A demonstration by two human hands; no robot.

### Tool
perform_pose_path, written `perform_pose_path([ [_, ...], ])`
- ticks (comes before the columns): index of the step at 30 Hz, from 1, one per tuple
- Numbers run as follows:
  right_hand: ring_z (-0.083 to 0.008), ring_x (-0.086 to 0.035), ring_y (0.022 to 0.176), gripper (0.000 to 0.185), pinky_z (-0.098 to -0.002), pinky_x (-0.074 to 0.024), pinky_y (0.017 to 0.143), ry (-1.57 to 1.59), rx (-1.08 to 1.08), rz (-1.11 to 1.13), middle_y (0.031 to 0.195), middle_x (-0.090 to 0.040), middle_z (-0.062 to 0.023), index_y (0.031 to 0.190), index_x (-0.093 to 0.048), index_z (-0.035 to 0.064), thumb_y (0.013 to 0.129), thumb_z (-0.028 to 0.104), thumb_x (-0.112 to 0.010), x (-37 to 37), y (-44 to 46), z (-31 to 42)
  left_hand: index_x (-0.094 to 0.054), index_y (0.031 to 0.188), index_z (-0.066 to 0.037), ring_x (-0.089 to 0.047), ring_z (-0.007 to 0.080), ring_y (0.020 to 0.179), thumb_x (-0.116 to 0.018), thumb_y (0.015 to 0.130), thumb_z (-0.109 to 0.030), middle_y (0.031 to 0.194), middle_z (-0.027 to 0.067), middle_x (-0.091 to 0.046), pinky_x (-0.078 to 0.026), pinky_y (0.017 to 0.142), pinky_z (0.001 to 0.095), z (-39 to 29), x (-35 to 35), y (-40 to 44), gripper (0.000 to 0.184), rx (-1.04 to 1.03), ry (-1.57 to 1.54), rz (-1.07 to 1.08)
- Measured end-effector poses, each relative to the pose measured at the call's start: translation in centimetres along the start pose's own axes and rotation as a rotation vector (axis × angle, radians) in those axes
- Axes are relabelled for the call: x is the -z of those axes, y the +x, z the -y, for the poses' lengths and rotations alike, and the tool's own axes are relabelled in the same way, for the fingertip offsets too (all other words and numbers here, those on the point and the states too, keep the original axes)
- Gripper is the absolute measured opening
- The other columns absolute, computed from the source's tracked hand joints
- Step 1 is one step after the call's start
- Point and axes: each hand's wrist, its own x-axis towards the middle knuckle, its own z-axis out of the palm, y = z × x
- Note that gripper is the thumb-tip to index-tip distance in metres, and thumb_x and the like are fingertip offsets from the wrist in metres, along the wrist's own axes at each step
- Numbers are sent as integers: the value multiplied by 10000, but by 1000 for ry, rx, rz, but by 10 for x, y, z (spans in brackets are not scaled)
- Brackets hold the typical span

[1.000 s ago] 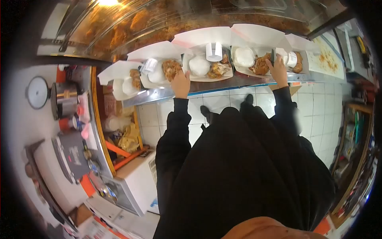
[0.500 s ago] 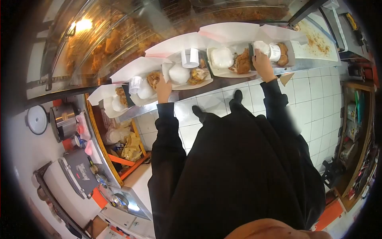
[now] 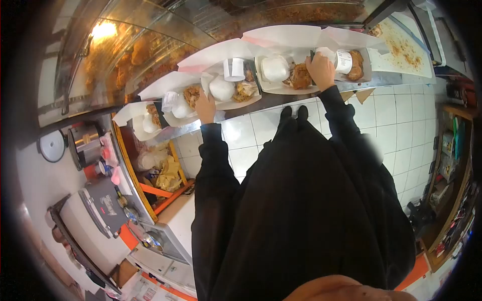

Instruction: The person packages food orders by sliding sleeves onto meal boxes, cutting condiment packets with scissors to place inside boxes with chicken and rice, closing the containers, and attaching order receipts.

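Observation:
Several open white boxes, with white rounded packs and fried chicken inside, stand in a row along the counter. My left hand [image 3: 205,107] is at the near edge of the second box from the left, beside its fried chicken [image 3: 192,95]; its fingertips are too small to make out. My right hand [image 3: 321,70] reaches between the two rightmost boxes, its fingers bent at the wall beside the fried chicken [image 3: 300,77]. A white cup with a label [image 3: 344,61] lies in the rightmost box, and another white cup [image 3: 234,69] lies in the middle box.
Behind the boxes is a lit glass case [image 3: 130,55] with fried food. A crumb-covered white board [image 3: 404,47] is at the right end. On the left are a metal pot [image 3: 86,143] and a grey case [image 3: 106,206]. White floor tiles [image 3: 241,133] show below the counter.
The view has shifted to the right along the row. My right hand has moved from the cup area to the wall between the two rightmost boxes. My feet have come closer together.

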Motion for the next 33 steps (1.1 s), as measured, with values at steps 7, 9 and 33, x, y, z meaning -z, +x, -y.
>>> perform_pose_path([
  [7,-383,-572,649,184,-446,-458,578,79,123,75,708,-571,-224,864,-462,-17,742,117,-491,-5,-13,-23,-415,1159,10,-546,406,737,-502,796,-233,802,265,-563,-419,686,452,7,1,4,445,-14,-14,64],
  [9,-387,-569,662,188,-447,-455,584,35,62,82,706,-571,-224,897,-455,-10,740,88,-484,-1,-14,-17,-417,1160,12,-545,403,715,-494,806,-231,774,268,-560,-415,668,451,7,3,4,436,-46,-54,53],
  [33,-338,-546,635,325,-401,-434,535,155,121,23,761,-524,-146,975,-472,46,655,-8,-477,216,-18,-175,-358,1186,78,-459,449,947,-418,859,-223,1079,320,-451,-366,801,460,-217,56,-72,449,-286,-3,76],
])
